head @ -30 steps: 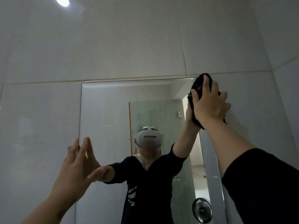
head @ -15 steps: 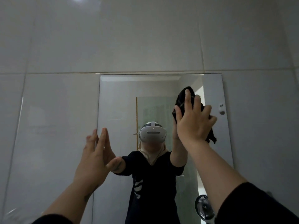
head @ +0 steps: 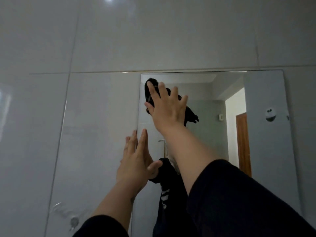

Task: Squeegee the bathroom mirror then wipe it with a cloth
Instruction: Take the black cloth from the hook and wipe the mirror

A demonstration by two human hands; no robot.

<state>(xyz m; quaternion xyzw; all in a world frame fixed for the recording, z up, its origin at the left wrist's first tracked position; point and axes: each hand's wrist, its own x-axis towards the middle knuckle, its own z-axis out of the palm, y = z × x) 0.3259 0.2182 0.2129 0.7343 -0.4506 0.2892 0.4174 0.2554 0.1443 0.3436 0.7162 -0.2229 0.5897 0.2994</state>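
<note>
The frameless bathroom mirror (head: 256, 134) hangs on the grey tiled wall. My right hand (head: 168, 108) presses a black cloth (head: 190, 115) flat against the glass near the mirror's top left corner, fingers spread over it. The cloth sticks out above my fingertips and to the right of my palm. My left hand (head: 136, 161) rests flat with fingers together on the mirror's left edge, below the right hand, holding nothing. No squeegee is in view.
Large glossy grey wall tiles (head: 153, 40) surround the mirror. A small metal fitting (head: 74, 221) sits on the wall at the lower left. The mirror reflects a wooden door (head: 243, 144) and a white wall fixture (head: 270, 114).
My right hand has swept the cloth across the top of the mirror from the right corner to the left corner. My view has turned left with it; the left hand stayed on the mirror's left edge.
</note>
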